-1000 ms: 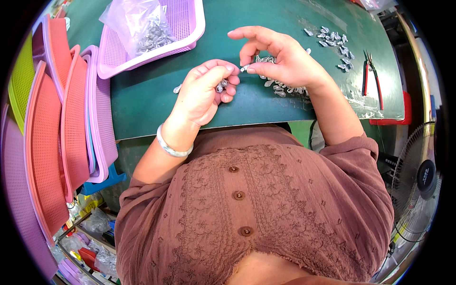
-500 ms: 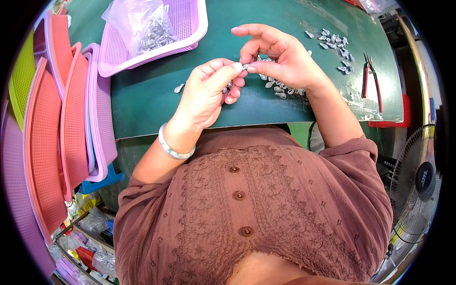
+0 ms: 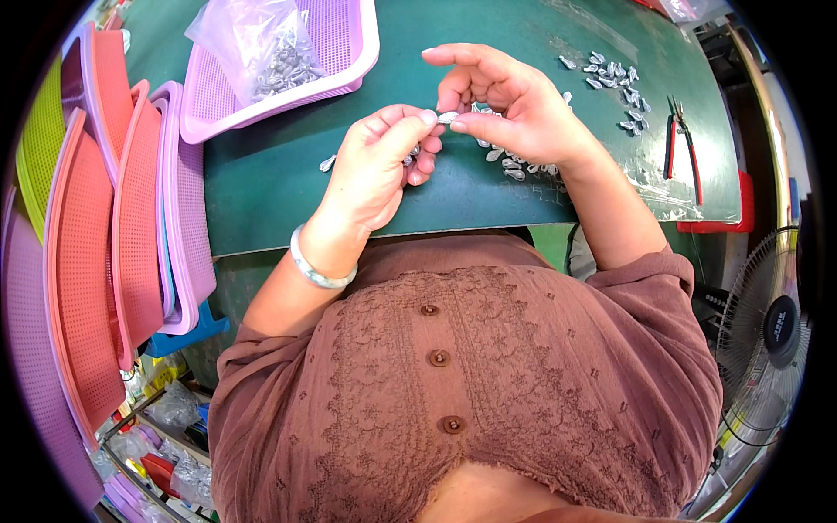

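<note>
Since the earlier frame, both hands are meeting: left hand (image 3: 377, 166) and right hand (image 3: 510, 109) are jointly pinching one small metal piece (image 3: 447, 117).

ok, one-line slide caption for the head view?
Left hand and right hand pinch a small silver piece between fingertips above a green mat strewn with similar pieces.

The left hand (image 3: 375, 166) is lifting off the counter (image 3: 261, 187) and away from its near edge, its fingertips now meeting those of the right hand (image 3: 514, 109) on one small silver piece (image 3: 447, 117); a second ago they were apart. The right hand is easing slightly toward the far edge, index finger stretching out
</note>
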A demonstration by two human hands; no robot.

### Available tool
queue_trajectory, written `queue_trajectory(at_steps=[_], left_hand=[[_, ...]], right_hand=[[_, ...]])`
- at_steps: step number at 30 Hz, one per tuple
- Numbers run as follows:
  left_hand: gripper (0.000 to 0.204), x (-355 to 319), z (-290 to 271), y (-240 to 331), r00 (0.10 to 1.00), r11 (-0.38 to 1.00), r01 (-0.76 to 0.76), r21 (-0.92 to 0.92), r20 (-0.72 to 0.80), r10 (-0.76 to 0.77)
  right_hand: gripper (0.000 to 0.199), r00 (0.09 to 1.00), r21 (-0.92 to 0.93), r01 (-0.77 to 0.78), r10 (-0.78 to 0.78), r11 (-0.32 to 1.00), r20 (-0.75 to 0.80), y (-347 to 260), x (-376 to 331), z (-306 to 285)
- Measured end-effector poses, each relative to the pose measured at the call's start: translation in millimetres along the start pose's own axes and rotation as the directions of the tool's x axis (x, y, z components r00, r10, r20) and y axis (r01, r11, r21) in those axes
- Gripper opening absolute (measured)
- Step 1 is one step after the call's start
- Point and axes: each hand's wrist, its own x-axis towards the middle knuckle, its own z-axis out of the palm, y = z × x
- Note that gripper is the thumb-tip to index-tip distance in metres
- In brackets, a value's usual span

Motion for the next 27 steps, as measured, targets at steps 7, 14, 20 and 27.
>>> queue_trajectory(at_steps=[7,14,20,27], left_hand=[[0.011,2.3,-2.7,-1.7,1.000,0.999,0.021,-0.037,0.004,-0.021],[0.011,5.7,-6.8,-5.2,0.999,0.998,-0.005,-0.062,0.042,0.007],[0.011,6.1,-6.2,-6.9,0.997,0.996,-0.074,-0.041,0.027,0.075],[0.013,2.7,0.2,-8.3,0.958,0.940,-0.268,0.212,-0.048,0.284]], right_hand=[[0.055,1.000,-0.005,-0.021,0.021,1.000,-0.022,1.1,-0.1,-0.5],[0.055,0.999,-0.054,-0.024,0.023,0.998,-0.032,-0.1,-0.1,0.6],[0.055,0.999,-0.075,-0.002,0.000,0.997,-0.032,-1.1,-0.1,0.9],[0.057,1.000,-0.150,0.003,-0.007,0.989,-0.027,-3.1,-0.8,-0.3]])
